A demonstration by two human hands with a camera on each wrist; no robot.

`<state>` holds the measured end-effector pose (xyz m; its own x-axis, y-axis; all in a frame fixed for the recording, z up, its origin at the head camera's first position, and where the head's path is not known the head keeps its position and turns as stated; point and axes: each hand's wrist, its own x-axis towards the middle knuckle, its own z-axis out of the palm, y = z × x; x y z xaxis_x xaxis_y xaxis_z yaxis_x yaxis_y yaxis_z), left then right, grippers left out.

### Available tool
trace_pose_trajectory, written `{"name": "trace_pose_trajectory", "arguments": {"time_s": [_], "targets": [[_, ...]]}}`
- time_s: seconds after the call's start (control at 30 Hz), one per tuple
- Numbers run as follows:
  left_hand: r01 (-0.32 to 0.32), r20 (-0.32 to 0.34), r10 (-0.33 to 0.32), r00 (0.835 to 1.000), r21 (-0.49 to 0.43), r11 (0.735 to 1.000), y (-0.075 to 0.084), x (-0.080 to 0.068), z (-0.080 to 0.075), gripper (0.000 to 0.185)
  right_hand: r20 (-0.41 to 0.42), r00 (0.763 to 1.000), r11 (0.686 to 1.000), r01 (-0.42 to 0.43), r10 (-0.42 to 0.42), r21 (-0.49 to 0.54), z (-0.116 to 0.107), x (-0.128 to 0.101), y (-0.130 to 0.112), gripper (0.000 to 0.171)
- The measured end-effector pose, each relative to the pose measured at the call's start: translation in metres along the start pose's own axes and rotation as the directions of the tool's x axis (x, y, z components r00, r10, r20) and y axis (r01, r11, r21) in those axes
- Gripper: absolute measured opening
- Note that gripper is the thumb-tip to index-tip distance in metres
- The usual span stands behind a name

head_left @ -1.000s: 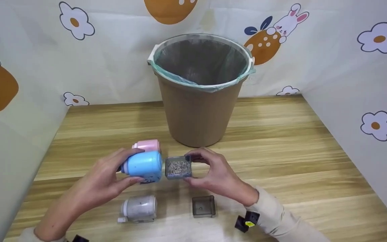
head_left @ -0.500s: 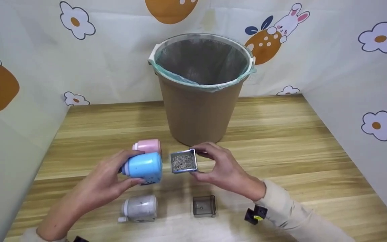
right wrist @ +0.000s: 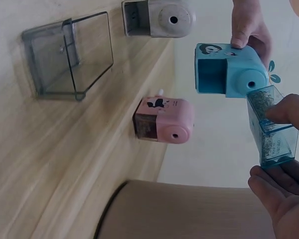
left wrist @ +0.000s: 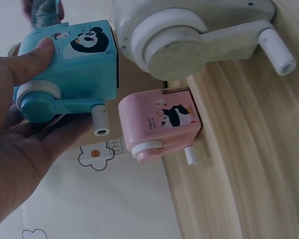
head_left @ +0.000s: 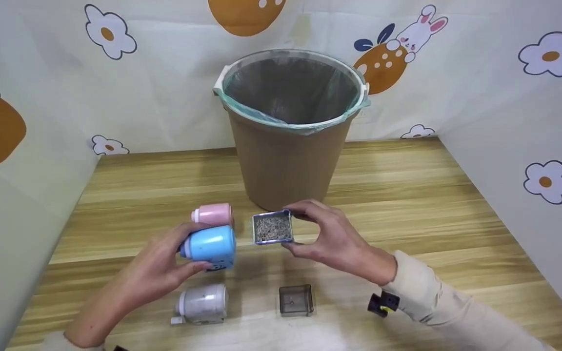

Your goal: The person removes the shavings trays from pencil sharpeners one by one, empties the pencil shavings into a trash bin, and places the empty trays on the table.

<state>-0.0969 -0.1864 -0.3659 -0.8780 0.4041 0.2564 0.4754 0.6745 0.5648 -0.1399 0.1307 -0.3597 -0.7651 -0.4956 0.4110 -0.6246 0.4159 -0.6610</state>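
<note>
Shavings drawer (head_left: 273,228), a small clear blue tray full of grey pencil shavings, is held in the air above the table (head_left: 408,214), just in front of the brown bin (head_left: 286,161). The right hand (head_left: 332,239) pinches it between thumb and curled fingers at its right side, open face turned up toward the head camera; in the right wrist view the same drawer (right wrist: 271,124) sits between a fingertip above and the palm below. Just left of it, apart by a narrow gap, the blue sharpener (head_left: 210,246) is gripped by the left hand (head_left: 161,265), thumb (left wrist: 32,59) pressed on its panda-printed side and fingers wrapped under it, crank end toward the wrist. The right wrist view shows the empty slot in the blue sharpener's body (right wrist: 229,69) facing the drawer. Behind the blue sharpener, a pink sharpener (head_left: 212,213) stands on the table with its own drawer in place. Nearer the person lie a white sharpener (head_left: 202,303) on its side and, to its right and well apart from it, an empty grey drawer (head_left: 296,299). The bin is lined with a pale green bag (head_left: 291,87) and stands against a curtain printed with flowers and rabbits.
</note>
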Motion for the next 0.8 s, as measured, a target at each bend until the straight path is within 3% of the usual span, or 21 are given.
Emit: {"name": "trace_pose_trajectory", "arguments": {"time_s": [0.37,0.63,0.8], "targets": [[0.069,0.0,-0.069,0.998,-0.023,0.997,-0.009,-0.004,0.014,0.058,-0.028,0.997,0.995,0.071,-0.073,-0.076,-0.012,0.002,-0.002,0.055],[0.07,-0.056,-0.071,0.996,-0.032,0.997,-0.017,-0.008,0.022,0.056,-0.016,0.991,0.987,0.13,-0.132,-0.09,-0.017,0.004,-0.007,0.053],[0.115,-0.035,-0.116,0.993,-0.041,0.993,-0.022,-0.009,0.025,0.056,0.0,0.987,0.981,0.161,-0.162,-0.104,-0.024,0.01,-0.013,0.053]]}}
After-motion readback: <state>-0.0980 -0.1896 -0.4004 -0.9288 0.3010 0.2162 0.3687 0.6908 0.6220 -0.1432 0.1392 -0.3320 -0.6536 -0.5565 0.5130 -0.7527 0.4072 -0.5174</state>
